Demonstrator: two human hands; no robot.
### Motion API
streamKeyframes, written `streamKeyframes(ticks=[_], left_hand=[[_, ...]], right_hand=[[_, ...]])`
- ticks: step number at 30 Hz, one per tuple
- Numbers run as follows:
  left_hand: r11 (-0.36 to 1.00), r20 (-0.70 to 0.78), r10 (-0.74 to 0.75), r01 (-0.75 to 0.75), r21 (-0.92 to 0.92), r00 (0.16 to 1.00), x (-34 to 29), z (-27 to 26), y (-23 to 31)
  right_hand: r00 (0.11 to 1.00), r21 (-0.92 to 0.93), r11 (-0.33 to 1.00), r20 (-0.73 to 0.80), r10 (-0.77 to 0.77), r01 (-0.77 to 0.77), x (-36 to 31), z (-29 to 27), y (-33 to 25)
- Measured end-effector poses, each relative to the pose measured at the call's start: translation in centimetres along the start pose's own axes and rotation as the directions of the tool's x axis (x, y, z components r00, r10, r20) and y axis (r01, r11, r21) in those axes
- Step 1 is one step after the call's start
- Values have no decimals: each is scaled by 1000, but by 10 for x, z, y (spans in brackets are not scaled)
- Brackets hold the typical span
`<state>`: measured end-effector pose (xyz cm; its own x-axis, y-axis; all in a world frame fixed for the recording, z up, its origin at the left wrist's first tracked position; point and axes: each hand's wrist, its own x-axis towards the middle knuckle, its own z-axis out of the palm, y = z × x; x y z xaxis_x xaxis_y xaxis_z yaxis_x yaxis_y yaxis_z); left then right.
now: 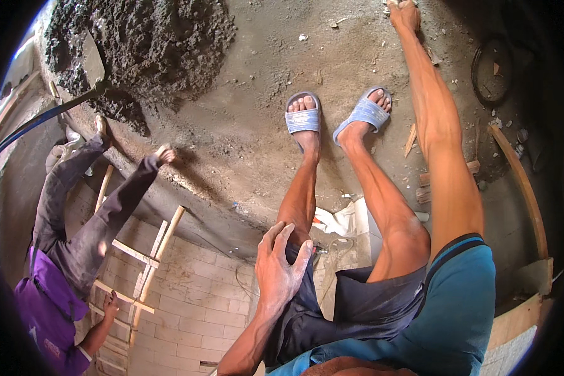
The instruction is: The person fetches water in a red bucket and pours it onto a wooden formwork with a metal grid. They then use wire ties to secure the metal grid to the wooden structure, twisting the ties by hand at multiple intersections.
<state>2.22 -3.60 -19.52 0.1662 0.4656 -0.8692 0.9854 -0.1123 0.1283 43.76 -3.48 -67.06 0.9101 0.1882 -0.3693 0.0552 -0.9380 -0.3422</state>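
My left hand (281, 263), dusted with grey powder, lies over my left knee with its fingers stretched and a little apart; nothing is in it. My right arm reaches far forward to the top edge of the view. There my right hand (405, 15) looks closed, its fingertips cut off by the frame. Something small and pale shows at the fingers, too little to name. My feet, in blue slide sandals (303, 121), stand on the rough grey floor (263, 75) between the two hands.
A heap of wet mortar (150, 50) lies at far left, with a shovel (93, 62) in it. A person in purple (50, 301) stands there by a wooden ladder (145, 282). A black ring (492, 72), wood pieces (450, 174) and a curved wooden strip (523, 188) are at right.
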Motion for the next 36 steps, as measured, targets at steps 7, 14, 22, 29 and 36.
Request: streamKeyframes(ticks=[7,14,22,29,36], left_hand=[[963,14,185,-184,199,983,-21,5,-7],[804,-83,547,-495,329,833,-65,36,-22],[523,81,852,-832,-186,517,-181,35,191],[605,678,731,-537,-588,81,-509,130,380],[864,745,490,-134,-486,453,-570,292,428]], right_hand=[[976,320,937,206,77,-141,-222,-108,26],[915,479,854,403,-9,-203,-478,-442,-25],[940,772,629,-277,198,96,-580,-795,80],[654,786,615,-434,620,-61,-567,-881,314],[656,989,146,-116,746,9,-491,-890,393]])
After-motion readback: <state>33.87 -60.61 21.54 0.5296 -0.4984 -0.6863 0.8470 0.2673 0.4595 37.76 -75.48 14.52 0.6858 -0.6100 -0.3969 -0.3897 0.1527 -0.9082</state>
